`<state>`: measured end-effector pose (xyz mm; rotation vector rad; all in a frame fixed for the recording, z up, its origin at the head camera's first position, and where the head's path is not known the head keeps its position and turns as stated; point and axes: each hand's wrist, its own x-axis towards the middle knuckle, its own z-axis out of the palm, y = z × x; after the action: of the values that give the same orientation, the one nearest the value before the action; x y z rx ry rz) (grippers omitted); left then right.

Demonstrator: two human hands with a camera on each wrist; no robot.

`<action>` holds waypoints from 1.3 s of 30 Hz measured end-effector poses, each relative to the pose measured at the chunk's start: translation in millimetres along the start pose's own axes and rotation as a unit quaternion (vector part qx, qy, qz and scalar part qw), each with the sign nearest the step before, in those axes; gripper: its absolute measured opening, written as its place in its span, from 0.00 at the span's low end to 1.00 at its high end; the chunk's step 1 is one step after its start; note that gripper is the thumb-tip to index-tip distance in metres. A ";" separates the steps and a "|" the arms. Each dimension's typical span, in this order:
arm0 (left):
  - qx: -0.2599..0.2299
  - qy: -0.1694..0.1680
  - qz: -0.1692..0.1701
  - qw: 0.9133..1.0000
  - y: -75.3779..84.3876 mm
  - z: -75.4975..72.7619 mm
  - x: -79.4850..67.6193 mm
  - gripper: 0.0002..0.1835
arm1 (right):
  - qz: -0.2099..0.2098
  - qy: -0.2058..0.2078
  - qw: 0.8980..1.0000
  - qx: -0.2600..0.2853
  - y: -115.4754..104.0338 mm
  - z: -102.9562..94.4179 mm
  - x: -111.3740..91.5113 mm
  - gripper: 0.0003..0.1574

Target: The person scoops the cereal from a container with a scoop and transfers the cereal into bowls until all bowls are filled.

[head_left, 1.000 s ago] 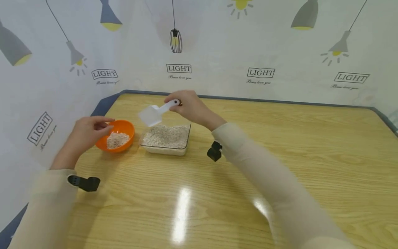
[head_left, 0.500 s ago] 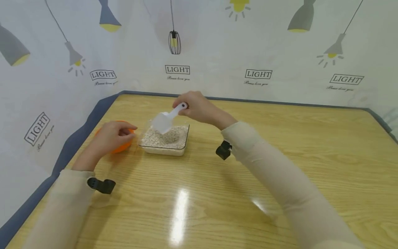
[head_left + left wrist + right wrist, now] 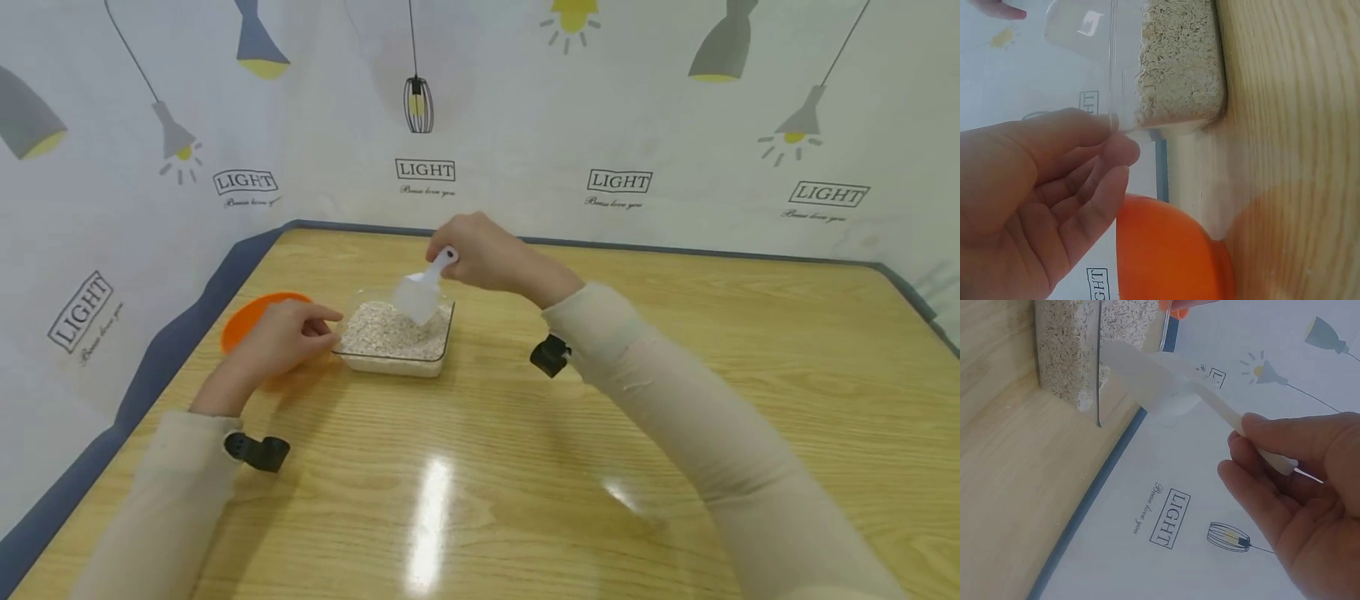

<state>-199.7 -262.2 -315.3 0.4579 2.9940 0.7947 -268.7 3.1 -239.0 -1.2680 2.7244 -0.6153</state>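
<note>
My right hand (image 3: 480, 254) pinches the handle of a white plastic scoop (image 3: 417, 298) between thumb and fingers. The scoop's head points down over a clear rectangular container (image 3: 390, 367) filled with pale flakes (image 3: 375, 329) like oats. In the right wrist view the scoop (image 3: 1147, 378) overlaps the container's rim, its lip close to the flakes. My left hand (image 3: 288, 333) pinches the container's left rim at a corner, thumb and fingertips meeting there in the left wrist view. Beneath that hand stands an orange bowl (image 3: 251, 321), its inside mostly hidden by the hand.
A wooden table (image 3: 525, 467) spreads out in front and to the right. Behind and to the left rises a white wall covering (image 3: 517, 100) printed with lamps, with a dark blue strip along the table's far edge.
My left hand has moved right, from the orange bowl to the container's left rim. The right hand has carried the scoop rightward and lower over the flakes.
</note>
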 end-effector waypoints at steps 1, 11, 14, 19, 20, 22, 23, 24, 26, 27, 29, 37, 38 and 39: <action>0.001 0.000 0.000 1.000 -0.1 0.4 0.0 0.19 | 0.001 -0.003 1.000 -0.005 -1.3 -1.2 -0.2 0.13; -0.014 -0.010 -0.014 1.000 -0.9 1.1 -0.4 0.19 | 0.030 -0.025 0.999 -0.030 -7.5 -2.9 2.6 0.12; -0.017 -0.012 -0.017 1.000 -0.5 1.4 -0.7 0.19 | 0.040 -0.032 0.998 -0.022 -6.4 0.0 3.4 0.13; -0.022 -0.014 -0.019 0.999 0.3 1.2 -0.4 0.19 | 0.055 -0.039 0.998 -0.005 -1.2 4.5 3.8 0.13; -0.024 -0.014 -0.019 0.999 0.4 1.1 -0.2 0.19 | 0.058 -0.040 0.998 -0.002 0.2 5.1 3.7 0.13; -0.025 -0.014 -0.018 0.999 0.6 0.9 0.2 0.19 | 0.062 -0.041 0.997 0.003 3.1 6.4 3.7 0.13; -0.025 -0.014 -0.018 0.999 0.8 0.7 0.3 0.19 | 0.063 -0.043 0.997 0.004 4.7 6.9 3.7 0.13; -0.025 -0.015 -0.019 0.999 0.8 0.6 0.5 0.19 | 0.065 -0.045 0.997 0.005 6.1 7.6 3.5 0.13; -0.024 -0.014 -0.019 0.999 0.8 0.1 0.4 0.19 | 0.063 -0.051 0.997 0.002 8.3 9.0 3.5 0.12; -0.024 -0.015 -0.020 0.999 0.9 -0.1 0.2 0.19 | 0.062 -0.055 0.997 0.001 9.6 10.0 3.5 0.12; -0.023 -0.014 -0.020 0.999 0.6 -0.1 0.2 0.19 | 0.062 -0.059 0.996 0.003 11.7 11.9 3.1 0.12; -0.027 -0.006 -0.009 1.000 -0.6 0.7 -0.4 0.19 | 0.071 -0.028 0.995 0.061 26.2 24.4 0.4 0.13; -0.027 -0.005 -0.008 1.000 -0.7 0.8 -0.5 0.19 | 0.076 -0.023 0.994 0.073 28.8 26.6 -0.2 0.13; -0.028 -0.005 -0.008 1.000 -0.7 0.8 -0.6 0.19 | 0.078 -0.018 0.993 0.084 31.2 28.9 -0.6 0.13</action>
<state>-199.2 -262.6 -316.4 0.4351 2.9535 0.8691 -284.0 12.3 -277.6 -1.0066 2.6454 -0.7767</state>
